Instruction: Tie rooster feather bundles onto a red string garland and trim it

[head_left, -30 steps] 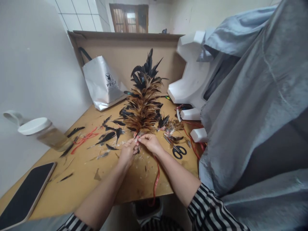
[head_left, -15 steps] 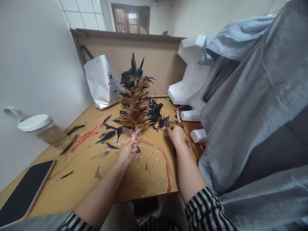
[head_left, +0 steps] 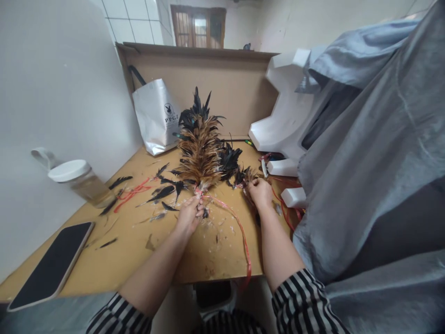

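A feather duster [head_left: 200,148] of brown feathers with a black tip stands out in front of me, its lower end pinched in my left hand [head_left: 190,213]. Pink-red string [head_left: 239,220] is wound at that end and trails in a curve over the table's front edge. To the right, the fingers of my right hand [head_left: 260,194] are closed at a small pile of brown feathers [head_left: 252,175]; whether they grip one is hidden. A bunch of black feathers [head_left: 229,160] lies between the duster and that pile.
Loose black feathers [head_left: 163,192] and red string pieces [head_left: 134,191] lie left on the table [head_left: 139,260]. Further left are a lidded drink bottle [head_left: 92,185] and a phone [head_left: 52,264]. A silver bag [head_left: 153,116] stands behind; white foam [head_left: 278,125] and grey cloth [head_left: 365,176] border the right.
The whole view has shifted slightly to the right in the picture. My left hand keeps its hold on the duster's end; my right hand stays at the brown feathers, with small finger movement.
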